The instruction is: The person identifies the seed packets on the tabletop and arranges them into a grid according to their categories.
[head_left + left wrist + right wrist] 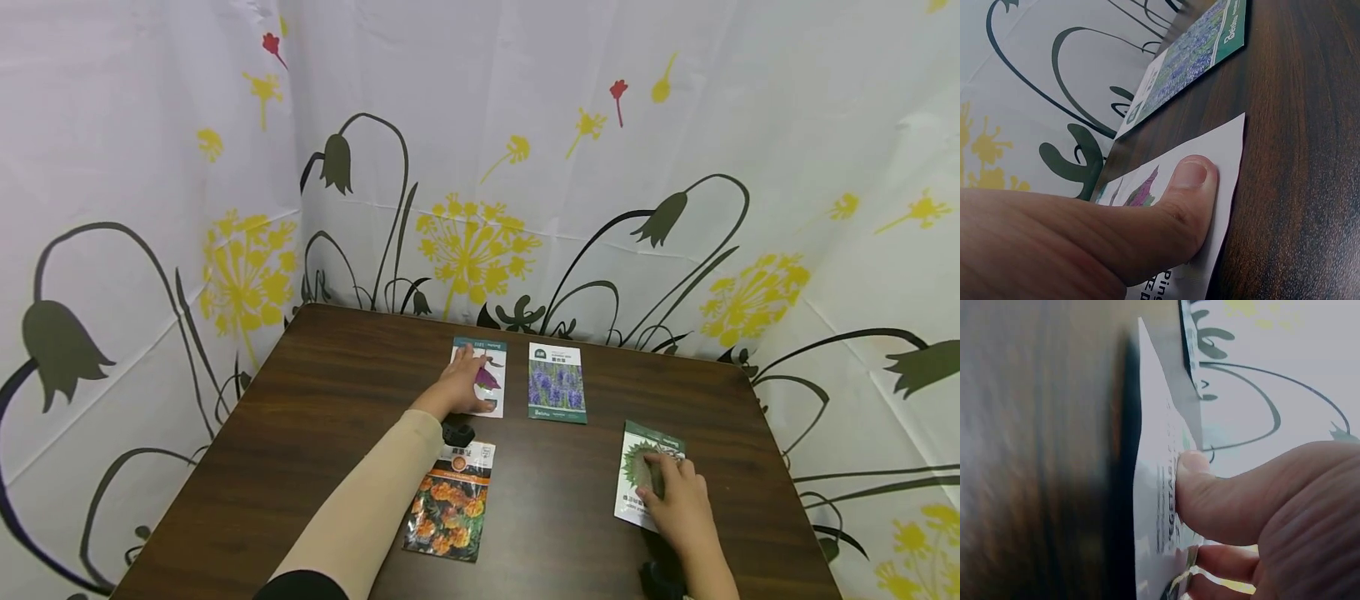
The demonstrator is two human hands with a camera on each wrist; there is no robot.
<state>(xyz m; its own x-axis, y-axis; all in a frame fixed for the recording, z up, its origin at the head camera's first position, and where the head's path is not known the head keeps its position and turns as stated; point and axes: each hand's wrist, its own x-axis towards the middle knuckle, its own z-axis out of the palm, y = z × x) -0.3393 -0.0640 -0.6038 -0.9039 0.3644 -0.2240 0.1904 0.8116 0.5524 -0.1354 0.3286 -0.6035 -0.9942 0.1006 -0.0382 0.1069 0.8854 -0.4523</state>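
Observation:
At the back middle of the table, my left hand (456, 385) rests on a seed packet (495, 400) with a purple picture, fingers spread over it. The left thumb (1175, 209) presses on its white face near the edge in the left wrist view. My right hand (684, 504) pinches a white and green seed packet (628, 492) with a spiky green picture, at the table's right. In the right wrist view this packet (1150, 469) stands tilted above the table, a dark shadow beneath it. The right fingers partly cover its picture.
A lavender-flower seed packet (557, 383) lies just right of my left hand. An orange marigold packet (450, 508) lies nearer, partly under my left forearm in the head view. The brown wooden table (300, 433) meets a flower-patterned curtain (480, 125) behind.

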